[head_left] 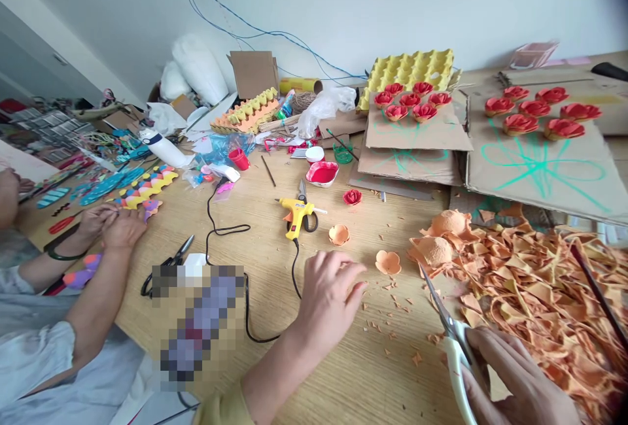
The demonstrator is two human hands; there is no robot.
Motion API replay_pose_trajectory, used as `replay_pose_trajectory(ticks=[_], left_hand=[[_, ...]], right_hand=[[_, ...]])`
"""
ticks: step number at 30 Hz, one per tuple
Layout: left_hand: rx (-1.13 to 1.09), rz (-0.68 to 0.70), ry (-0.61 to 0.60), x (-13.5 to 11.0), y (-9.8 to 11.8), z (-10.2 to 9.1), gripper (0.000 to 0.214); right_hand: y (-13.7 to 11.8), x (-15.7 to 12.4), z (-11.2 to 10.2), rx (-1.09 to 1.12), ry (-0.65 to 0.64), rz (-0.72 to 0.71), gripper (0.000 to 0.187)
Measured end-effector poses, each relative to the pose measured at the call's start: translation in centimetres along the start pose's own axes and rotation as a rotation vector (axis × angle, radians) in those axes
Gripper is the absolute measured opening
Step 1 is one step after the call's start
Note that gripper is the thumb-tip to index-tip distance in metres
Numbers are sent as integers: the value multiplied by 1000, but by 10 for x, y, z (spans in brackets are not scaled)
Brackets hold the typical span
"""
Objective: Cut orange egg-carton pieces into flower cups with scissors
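My right hand [515, 373] grips a pair of white-handled scissors [454, 330], whose pointed blades reach toward the orange scraps. Over the wooden table, my left hand [328, 297] is open, thumb and curved fingers apart, with nothing visible in it. Two small orange petal cups lie near its fingers: a scalloped cup [339, 235] just beyond, and a flatter flower-shaped cup [388, 262] to the right. At the right, orange egg-carton pieces [434, 250] sit beside a large heap of orange trimmings [530, 281].
A yellow glue gun [297, 217] lies on black scissors, its cord running past my left arm. Behind are a red paint dish [322, 174] and a red flower [352, 197]. Cardboard sheets [540, 176] carry several red flowers. On the left, another person's hands [120, 225] work near a colourful strip.
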State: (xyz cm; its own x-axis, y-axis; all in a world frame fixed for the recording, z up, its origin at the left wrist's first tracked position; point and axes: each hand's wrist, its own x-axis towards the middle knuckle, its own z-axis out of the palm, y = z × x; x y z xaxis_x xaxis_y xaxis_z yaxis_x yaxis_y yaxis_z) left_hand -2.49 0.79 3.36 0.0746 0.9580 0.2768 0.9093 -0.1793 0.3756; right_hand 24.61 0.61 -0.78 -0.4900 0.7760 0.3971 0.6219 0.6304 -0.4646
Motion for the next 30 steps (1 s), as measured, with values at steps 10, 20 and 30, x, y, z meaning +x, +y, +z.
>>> replay_pose_trajectory(ticks=[10, 20, 30], left_hand=[[227, 176, -28, 40, 9, 28, 5], [307, 17, 91, -22, -8, -28, 12], [418, -5, -76, -30, -4, -15, 12]], right_hand=[[-9, 4, -8, -28, 35, 42, 15], [-15, 7, -7, 4, 39, -34, 14], [-17, 5, -6, 52, 19, 27, 15]])
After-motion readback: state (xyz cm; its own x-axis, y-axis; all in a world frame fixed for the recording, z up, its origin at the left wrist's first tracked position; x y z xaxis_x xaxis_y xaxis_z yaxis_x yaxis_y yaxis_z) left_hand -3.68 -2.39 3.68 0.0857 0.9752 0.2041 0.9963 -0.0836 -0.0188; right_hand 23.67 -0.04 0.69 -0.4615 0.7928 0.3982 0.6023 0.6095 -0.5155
